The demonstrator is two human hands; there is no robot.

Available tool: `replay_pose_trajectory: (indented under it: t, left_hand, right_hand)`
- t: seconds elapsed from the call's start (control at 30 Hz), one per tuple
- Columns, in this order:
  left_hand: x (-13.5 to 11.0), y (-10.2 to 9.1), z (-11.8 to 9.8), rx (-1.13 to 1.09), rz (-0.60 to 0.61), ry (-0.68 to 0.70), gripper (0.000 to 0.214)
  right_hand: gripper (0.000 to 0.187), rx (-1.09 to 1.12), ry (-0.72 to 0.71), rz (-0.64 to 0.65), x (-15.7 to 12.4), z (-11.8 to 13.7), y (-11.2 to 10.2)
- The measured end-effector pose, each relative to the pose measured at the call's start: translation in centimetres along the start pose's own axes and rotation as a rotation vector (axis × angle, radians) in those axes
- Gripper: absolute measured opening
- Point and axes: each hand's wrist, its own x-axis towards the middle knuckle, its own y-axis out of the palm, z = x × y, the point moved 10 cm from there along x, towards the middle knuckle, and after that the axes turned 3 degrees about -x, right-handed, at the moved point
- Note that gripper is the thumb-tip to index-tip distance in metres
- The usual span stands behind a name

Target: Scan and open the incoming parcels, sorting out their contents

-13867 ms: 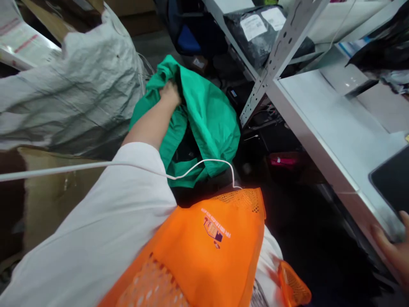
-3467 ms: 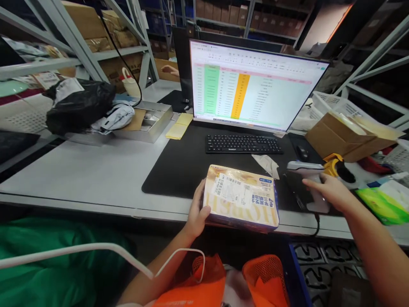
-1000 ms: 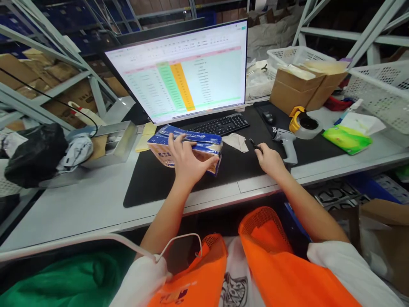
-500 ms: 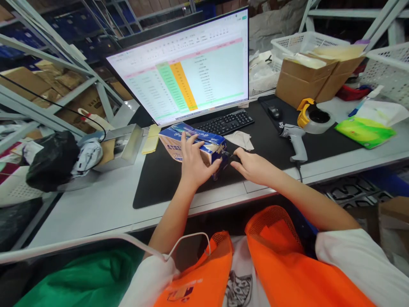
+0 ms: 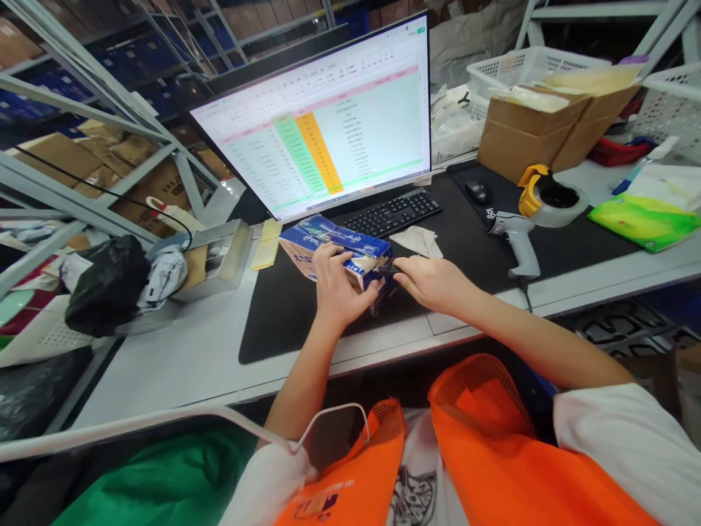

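Observation:
A blue and white carton (image 5: 307, 252) with glossy tape on it rests tilted on the black desk mat (image 5: 274, 321). My left hand (image 5: 339, 288) grips it, fingers curled over the top and thumb along the near end. My right hand (image 5: 430, 281) is closed around a small dark tool (image 5: 390, 269) that looks like a box cutter. Its tip meets the right end of the carton, where the flap edge looks torn or lifted. Whether a blade is inside the carton is hidden.
Behind the carton stand a keyboard (image 5: 391, 210) and a monitor (image 5: 377, 131). To the right lie a barcode scanner (image 5: 518, 241), a tape dispenser (image 5: 553, 197), a mouse (image 5: 478, 191) and a green packet (image 5: 640, 220). An open grey box (image 5: 230, 259) and a black bag (image 5: 106, 288) sit left.
My right hand and the dark tool have pressed in closer to the carton's right end. The left hand keeps its grip. The whole view has shifted slightly.

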Motion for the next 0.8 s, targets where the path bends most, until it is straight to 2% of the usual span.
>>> replay_pose_trajectory:
  t: [0.07,0.1,0.23,0.27,0.3,0.37,0.43,0.47,0.53,0.6,0.67,0.7,0.73,0.8]
  left_hand:
    - [-0.1,-0.1,0.1,-0.013,-0.018,0.013,0.055]
    - [-0.2,-0.1,0.2,-0.018,-0.018,0.006,0.055]
    - [-0.9,-0.6,0.6,-0.009,0.001,-0.064,0.056]
    - [-1.0,-0.9,0.5,-0.001,0.008,-0.074,0.057]
    - [-1.0,-1.3,0.4,0.008,0.02,-0.078,0.057]
    - [-0.5,-1.8,0.5,0.006,0.074,-0.058,0.054]
    - [0.4,-2.3,1.5,-0.044,0.123,-0.023,0.046]
    - [1.0,-2.7,2.8,-0.07,0.117,-0.023,0.043]
    - [2.2,-3.6,6.8,-0.097,0.035,-0.093,0.037]
    - [2.9,-3.6,11.9,-0.142,-0.049,-0.246,0.037]
    - [2.8,-2.3,16.1,-0.27,-0.046,-0.405,0.043]
    - [2.5,-1.8,17.4,-0.329,-0.042,-0.461,0.046]
    - [2.0,-1.6,18.1,-0.369,-0.052,-0.496,0.05]
    - [0.5,-2.8,18.3,-0.419,-0.133,-0.511,0.058]
  right_hand:
    - [0.044,-0.035,-0.004,0.014,0.7,-1.6,0.1]
    - [0.043,-0.062,0.029,0.011,1.2,-3.3,0.0]
    - [0.039,-0.169,0.429,-0.015,1.4,-13.3,-0.5]
    - [0.039,-0.138,0.499,-0.026,1.1,-14.6,-0.4]
    - [0.039,-0.064,0.526,-0.052,0.7,-14.9,-0.2]
    - [0.043,0.184,0.479,-0.146,-0.2,-12.6,0.5]
    - [0.051,0.467,0.382,-0.25,-1.3,-8.2,1.3]
    - [0.057,0.586,0.33,-0.278,-1.7,-5.7,1.8]
    - [0.065,0.766,0.245,-0.305,-2.1,-1.4,2.9]
    - [0.071,0.858,0.213,-0.329,-1.6,1.2,3.6]
    - [0.074,0.876,0.228,-0.362,-0.7,1.7,4.0]
    - [0.075,0.868,0.248,-0.387,-0.2,1.3,4.1]
    - [0.076,0.853,0.272,-0.419,0.1,0.5,4.0]
    - [0.073,0.816,0.332,-0.504,0.4,-1.9,3.4]
